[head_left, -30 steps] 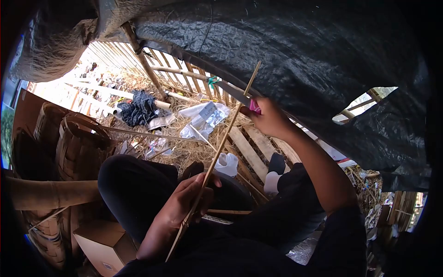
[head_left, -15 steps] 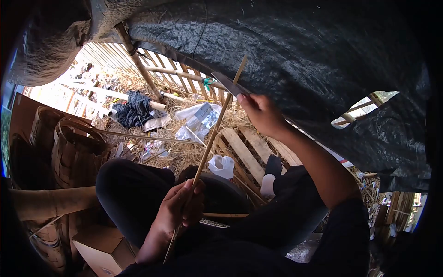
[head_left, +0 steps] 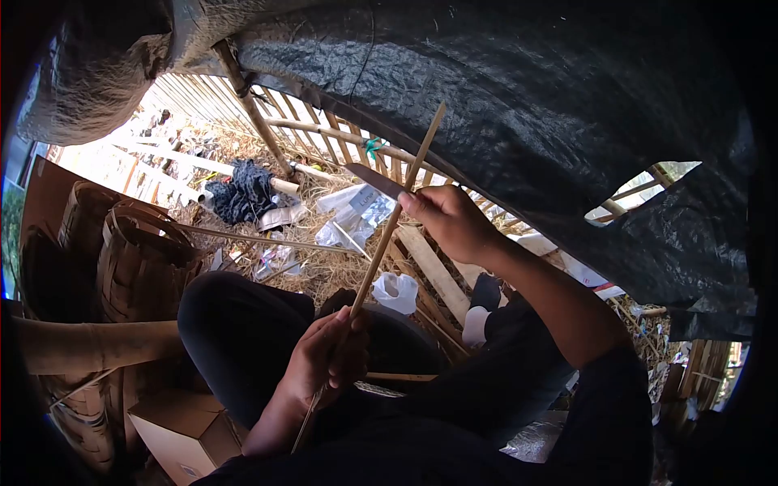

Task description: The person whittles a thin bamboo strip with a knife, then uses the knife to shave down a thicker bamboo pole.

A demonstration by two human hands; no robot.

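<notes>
Crossing the bamboo strip [head_left: 387, 235], the knife [head_left: 374, 180] sits in the right hand [head_left: 450, 220].

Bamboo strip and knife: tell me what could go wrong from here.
1. The knife meets the bamboo strip above the left hand, which grips the same strip lower down. A slip along the strip could carry the edge toward those fingers.
2. The right hand holds the knife close to its blade, so a fingertip might slide onto the edge.
3. The strip is long and thin, so it may split unevenly or snap under pressure.
</notes>
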